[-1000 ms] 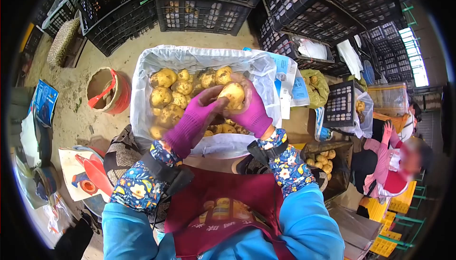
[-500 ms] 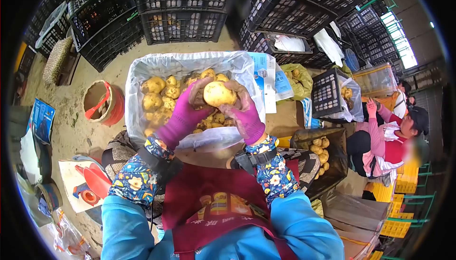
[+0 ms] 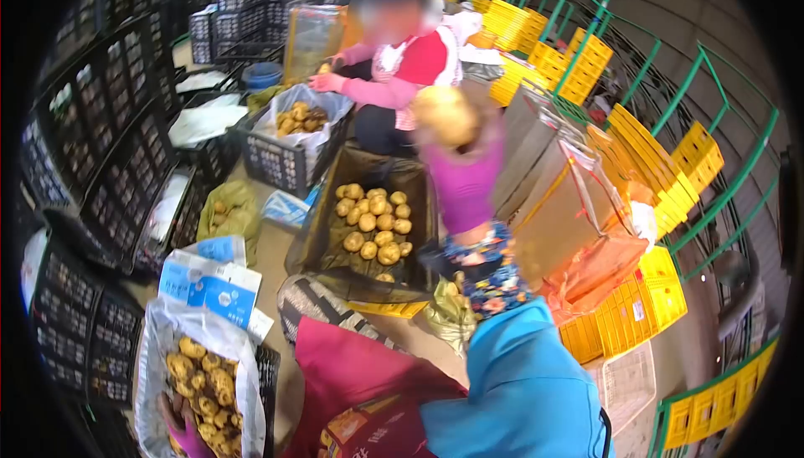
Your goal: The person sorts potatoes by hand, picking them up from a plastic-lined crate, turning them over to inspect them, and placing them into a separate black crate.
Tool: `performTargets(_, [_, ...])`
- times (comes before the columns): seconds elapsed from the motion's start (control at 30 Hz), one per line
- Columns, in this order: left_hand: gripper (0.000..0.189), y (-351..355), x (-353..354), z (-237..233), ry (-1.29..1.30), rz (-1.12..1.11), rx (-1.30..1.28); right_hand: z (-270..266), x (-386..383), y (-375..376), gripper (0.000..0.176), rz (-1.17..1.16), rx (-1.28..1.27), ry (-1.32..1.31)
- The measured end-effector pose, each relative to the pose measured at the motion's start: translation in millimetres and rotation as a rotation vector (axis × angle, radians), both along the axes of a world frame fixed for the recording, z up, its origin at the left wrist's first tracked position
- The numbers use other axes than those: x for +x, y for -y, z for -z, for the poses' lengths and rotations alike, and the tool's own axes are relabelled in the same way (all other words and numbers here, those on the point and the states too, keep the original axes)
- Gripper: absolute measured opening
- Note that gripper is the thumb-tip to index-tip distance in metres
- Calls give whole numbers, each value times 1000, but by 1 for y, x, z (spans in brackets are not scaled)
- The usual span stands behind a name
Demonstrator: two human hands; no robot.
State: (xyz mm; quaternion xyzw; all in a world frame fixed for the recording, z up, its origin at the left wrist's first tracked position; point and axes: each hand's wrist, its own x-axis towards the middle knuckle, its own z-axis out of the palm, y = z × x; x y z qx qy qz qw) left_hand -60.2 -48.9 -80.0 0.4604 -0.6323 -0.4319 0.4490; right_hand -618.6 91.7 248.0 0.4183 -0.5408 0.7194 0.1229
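My right hand (image 3: 469,152), in a purple glove with a dirt-darkened palm and blurred by motion, holds a large yellow potato (image 3: 446,116) up, to the right of a dark-lined crate (image 3: 322,261) with several potatoes inside. At the lower left, my left hand (image 3: 186,433), also purple-gloved, is over the soiled potatoes (image 3: 203,383) in a white-lined crate (image 3: 152,357). Its dark fingertips touch the potatoes, and the rest of it is cut off by the frame's edge.
A co-worker (image 3: 410,64) in pink sleeves sits beyond the dark-lined crate, beside a black crate (image 3: 285,161) of potatoes. Black crates (image 3: 109,156) are stacked at left. Yellow crates (image 3: 620,316) and green rails (image 3: 712,265) stand at right. A green bag (image 3: 230,215) lies near blue-white cardboard (image 3: 209,286).
The view has turned right. My right hand has carried the potato away from the white-lined crate; my left hand has let go of it and is down at the potatoes there.
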Motion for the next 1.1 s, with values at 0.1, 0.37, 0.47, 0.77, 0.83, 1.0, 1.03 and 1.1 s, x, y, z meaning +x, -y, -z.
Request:
performTargets(0.1, [59, -34, -44, -72, 168, -10, 105, -67, -121, -79, 62, 621, -268, -598])
performTargets(0.37, [56, -18, 34, 38, 104, -198, 61, -50, -292, -63, 20, 924, 394, -802])
performTargets(0.47, [52, -48, 13, -28, 45, -265, 184, 18, -164, 69, 22, 190, 440, -260])
performTargets(0.77, [51, -39, 48, -86, -385, -571, 157, 336, 295, 256, 82, -1400, 1597, -704])
performTargets(0.83, [49, -36, 54, -92, -417, -616, 141, 372, 365, 274, 88, -1317, 1643, -413])
performTargets(1.0, [50, -28, 63, -100, -530, -645, 224, 449, 470, 326, 92, -811, 1673, -254])
performTargets(1.03, [50, -25, 63, -101, -552, -642, 238, 468, 478, 325, 92, -754, 1606, -182])
performTargets(1.1, [52, -22, 63, -100, -593, -630, 251, 500, 490, 322, 93, -641, 1450, -40])
